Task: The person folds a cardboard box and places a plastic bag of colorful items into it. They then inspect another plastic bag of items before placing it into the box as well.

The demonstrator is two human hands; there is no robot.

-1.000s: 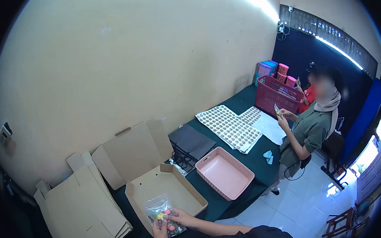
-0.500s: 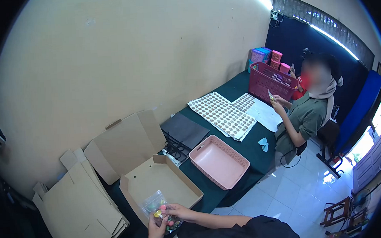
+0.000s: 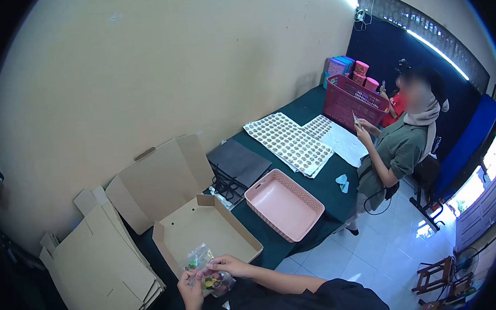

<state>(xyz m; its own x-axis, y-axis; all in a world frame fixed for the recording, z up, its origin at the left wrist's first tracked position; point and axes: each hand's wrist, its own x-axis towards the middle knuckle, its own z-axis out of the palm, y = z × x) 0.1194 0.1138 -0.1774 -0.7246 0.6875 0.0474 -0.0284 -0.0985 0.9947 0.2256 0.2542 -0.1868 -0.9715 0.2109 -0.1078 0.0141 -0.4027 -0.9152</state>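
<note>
My left hand [image 3: 191, 287] and my right hand [image 3: 229, 265] both pinch a clear plastic bag [image 3: 220, 282] holding small colourful items, pink, yellow and green among them. The bag is at the bottom centre, at the near edge of an open cardboard box [image 3: 207, 235]. The box lid leans up toward the wall. To the right of the box lies an empty-looking pink basket [image 3: 284, 205].
Folded cardboard [image 3: 102, 263] is stacked at left. Behind the basket are black paper bags [image 3: 240, 164], printed sticker sheets [image 3: 289, 144] and a maroon basket [image 3: 354, 101]. A co-worker [image 3: 399, 141] stands at right holding something small; another person in red is behind.
My hands have shifted slightly left and up on the bag, and its contents now show between and below them. The view has moved a little. The co-worker's hands have turned slightly.
</note>
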